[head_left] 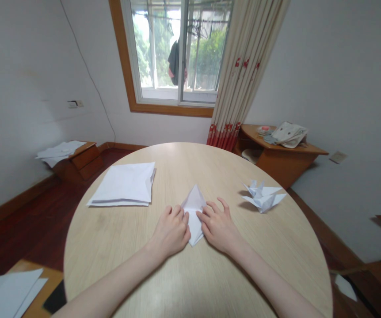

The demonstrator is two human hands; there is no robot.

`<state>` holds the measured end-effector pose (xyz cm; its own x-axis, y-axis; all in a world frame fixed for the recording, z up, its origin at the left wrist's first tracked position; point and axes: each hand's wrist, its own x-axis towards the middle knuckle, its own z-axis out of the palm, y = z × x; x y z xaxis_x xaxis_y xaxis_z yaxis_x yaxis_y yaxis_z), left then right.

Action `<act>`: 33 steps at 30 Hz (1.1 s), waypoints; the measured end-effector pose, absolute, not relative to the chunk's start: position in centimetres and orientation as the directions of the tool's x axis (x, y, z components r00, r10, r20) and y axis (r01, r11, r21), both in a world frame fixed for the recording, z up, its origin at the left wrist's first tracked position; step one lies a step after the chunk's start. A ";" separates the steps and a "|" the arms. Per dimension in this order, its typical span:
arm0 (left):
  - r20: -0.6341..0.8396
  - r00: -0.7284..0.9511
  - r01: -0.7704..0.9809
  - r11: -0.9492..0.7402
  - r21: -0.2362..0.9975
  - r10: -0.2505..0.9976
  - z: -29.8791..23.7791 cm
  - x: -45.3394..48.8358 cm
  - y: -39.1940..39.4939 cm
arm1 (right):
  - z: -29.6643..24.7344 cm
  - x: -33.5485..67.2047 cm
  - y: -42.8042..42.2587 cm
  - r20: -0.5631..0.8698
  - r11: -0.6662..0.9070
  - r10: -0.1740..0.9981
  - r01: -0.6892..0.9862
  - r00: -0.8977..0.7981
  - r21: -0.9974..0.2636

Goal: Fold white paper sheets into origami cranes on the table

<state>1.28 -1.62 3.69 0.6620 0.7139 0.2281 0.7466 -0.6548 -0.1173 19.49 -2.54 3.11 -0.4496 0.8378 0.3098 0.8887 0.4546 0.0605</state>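
A folded white paper (195, 223), a narrow diamond with a raised point at its far end, lies on the table in front of me. My left hand (173, 229) is closed on its left edge, fingers curled and the thumb pressing near the bottom. On the opposite edge my right hand (219, 226) grips the paper with thumb and forefinger, its outer fingers lifted and apart. Farther right, out of reach of both hands, stand white origami cranes (262, 198) close together. Part of the paper's sides is hidden under my fingers.
The round wooden table (197, 287) bears a stack of white paper sheets (124, 184) at the left. Beyond it are a corner cabinet (283, 161) with a cloth bag, a small cabinet (84, 158) with papers, a window and a curtain (240, 70). More sheets (11, 291) lie at lower left.
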 end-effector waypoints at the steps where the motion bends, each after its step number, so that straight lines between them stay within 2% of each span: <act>1: 0.227 0.662 0.746 -0.655 -0.117 0.714 3.7 1.3 -1.6 | 3.1 19.5 -2.5 0.312 0.455 0.837 0.888 -0.450 0.062; 19: 0.256 0.634 0.763 -0.645 -0.050 0.730 3.2 0.7 -1.8 | 3.1 20.6 -2.5 0.432 0.516 0.773 0.856 -0.464 -0.004; 26: 0.252 0.657 0.739 -0.673 -0.028 0.710 2.9 0.1 -1.4 | 3.9 21.2 -2.6 0.469 0.599 0.738 0.791 -0.485 -0.125; 33: 0.246 0.686 0.717 -0.694 -0.070 0.685 2.8 -0.3 -1.1 | 4.0 21.5 -2.1 0.496 0.664 0.674 0.744 -0.547 -0.081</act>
<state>-0.31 -1.06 2.85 0.6863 0.6846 0.2456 0.7170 -0.6936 -0.0700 21.52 -2.09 3.98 -0.5475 0.6741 0.4959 0.7438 0.6635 -0.0808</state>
